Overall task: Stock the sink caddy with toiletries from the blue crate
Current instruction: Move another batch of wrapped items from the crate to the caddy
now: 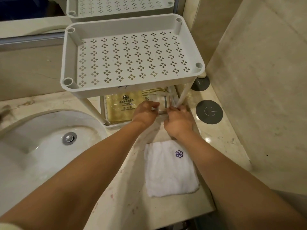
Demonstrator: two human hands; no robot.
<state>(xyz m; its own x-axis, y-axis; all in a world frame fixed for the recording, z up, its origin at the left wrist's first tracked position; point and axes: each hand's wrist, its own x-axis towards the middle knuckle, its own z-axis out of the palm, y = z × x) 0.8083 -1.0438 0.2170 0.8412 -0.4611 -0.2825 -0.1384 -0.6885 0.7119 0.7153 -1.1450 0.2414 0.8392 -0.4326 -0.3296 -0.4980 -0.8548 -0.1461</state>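
Note:
A white two-tier sink caddy (66,77) stands on the marble counter, its perforated top tray bare. On its lower shelf lies a flat yellow packet (119,107) with a printed logo, and to its right a stack of small clear-wrapped toiletry packets (162,101). My left hand (145,112) and my right hand (178,121) reach under the top tray, and both pinch the clear-wrapped packets from either side. Several fingertips are hidden behind the packets. The blue crate is out of view.
A white basin (33,146) with a chrome drain (69,138) lies to the left. In front of the caddy is a folded white towel (169,170) with a purple flower emblem. Two dark round coasters (209,112) sit by the right wall. A mirror behind reflects the caddy.

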